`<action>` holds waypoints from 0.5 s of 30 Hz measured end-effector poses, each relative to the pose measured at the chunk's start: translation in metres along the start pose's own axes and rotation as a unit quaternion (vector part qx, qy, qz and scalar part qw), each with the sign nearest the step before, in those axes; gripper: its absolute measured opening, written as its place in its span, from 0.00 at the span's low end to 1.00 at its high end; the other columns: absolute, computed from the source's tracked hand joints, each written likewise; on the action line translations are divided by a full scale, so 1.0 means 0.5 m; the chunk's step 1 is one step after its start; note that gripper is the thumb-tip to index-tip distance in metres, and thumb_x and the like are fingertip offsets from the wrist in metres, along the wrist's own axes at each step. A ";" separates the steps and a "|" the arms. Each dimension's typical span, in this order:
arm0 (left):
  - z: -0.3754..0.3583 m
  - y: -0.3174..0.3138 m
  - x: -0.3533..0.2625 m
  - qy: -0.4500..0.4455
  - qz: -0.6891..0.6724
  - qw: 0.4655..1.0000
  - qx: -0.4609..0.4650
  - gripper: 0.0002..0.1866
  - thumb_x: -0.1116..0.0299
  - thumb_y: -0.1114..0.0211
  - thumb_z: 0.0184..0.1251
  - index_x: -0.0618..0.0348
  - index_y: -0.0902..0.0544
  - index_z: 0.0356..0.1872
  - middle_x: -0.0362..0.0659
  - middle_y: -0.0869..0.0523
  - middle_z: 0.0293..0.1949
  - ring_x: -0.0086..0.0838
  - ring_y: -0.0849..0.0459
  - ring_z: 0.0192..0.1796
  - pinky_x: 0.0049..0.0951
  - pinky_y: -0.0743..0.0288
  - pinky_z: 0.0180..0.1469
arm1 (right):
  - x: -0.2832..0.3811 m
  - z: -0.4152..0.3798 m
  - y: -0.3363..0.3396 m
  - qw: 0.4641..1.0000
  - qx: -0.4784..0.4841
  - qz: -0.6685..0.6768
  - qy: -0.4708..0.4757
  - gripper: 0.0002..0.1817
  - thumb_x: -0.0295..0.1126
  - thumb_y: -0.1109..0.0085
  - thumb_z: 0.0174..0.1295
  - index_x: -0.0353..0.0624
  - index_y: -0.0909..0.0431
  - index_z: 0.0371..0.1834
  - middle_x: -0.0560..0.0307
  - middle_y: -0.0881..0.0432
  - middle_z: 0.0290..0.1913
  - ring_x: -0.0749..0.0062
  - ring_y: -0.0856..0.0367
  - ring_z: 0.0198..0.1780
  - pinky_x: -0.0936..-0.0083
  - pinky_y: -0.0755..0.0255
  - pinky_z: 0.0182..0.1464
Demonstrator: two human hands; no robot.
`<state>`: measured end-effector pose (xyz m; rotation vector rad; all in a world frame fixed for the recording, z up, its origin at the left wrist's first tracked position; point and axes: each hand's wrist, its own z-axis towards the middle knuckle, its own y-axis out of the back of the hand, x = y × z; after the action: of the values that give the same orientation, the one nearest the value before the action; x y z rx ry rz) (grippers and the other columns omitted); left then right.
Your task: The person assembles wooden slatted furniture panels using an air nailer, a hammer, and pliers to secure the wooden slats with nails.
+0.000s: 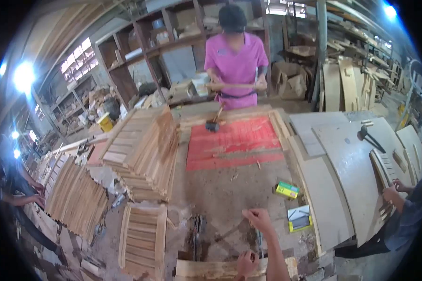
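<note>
At the near edge of the bench, my left hand (247,263) is curled closed against the pale wooden plank (211,269). Further forward, my right hand (258,220) is closed like a fist above a metal clamp bar (259,241); what its fingers hold is hidden. A second dark metal clamp (196,236) lies to the left, its near end by the plank. Ahead and to the right are a green and yellow box (287,189) and an open yellow-edged box (299,218).
A red sheet (234,143) with a mallet (213,125) covers the far bench. Slatted wooden panels (145,150) are stacked left, with another slatted panel (144,239) nearer. Flat boards (342,164) lie right. A person in pink (237,61) holds a wooden strip opposite; others work at both sides.
</note>
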<state>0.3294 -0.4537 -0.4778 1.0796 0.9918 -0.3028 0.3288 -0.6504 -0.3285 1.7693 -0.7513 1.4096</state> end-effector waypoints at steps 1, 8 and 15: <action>0.000 0.027 -0.030 0.069 -0.058 0.996 0.005 0.10 0.63 0.39 0.60 0.60 0.21 0.29 0.48 0.18 0.25 0.44 0.20 0.32 0.40 0.25 0.39 | -0.014 0.001 -0.009 0.998 -0.055 -0.028 0.034 0.25 0.44 0.38 0.64 0.33 0.29 0.19 0.57 0.40 0.14 0.83 0.42 0.21 0.72 0.42 0.22; 0.275 0.047 -0.062 0.338 -0.336 0.876 0.077 0.22 0.54 0.48 0.72 0.62 0.24 0.25 0.42 0.24 0.19 0.27 0.25 0.24 0.33 0.31 0.30 | -0.062 -0.008 0.032 0.919 -0.275 0.272 -0.074 0.18 0.43 0.45 0.69 0.43 0.28 0.24 0.66 0.31 0.18 0.80 0.31 0.20 0.77 0.38 0.23; 0.328 -0.036 -0.029 0.166 -0.207 0.964 -0.002 0.23 0.51 0.43 0.67 0.67 0.22 0.30 0.53 0.18 0.23 0.42 0.19 0.28 0.39 0.27 0.36 | -0.187 0.018 0.086 0.985 -0.092 0.020 -0.147 0.13 0.38 0.42 0.65 0.38 0.22 0.42 0.62 0.23 0.31 0.81 0.27 0.31 0.79 0.31 0.33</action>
<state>0.3959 -0.6041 -0.4585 0.9285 1.5246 -0.4682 0.2778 -0.6818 -0.4126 1.8438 -1.0419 1.0754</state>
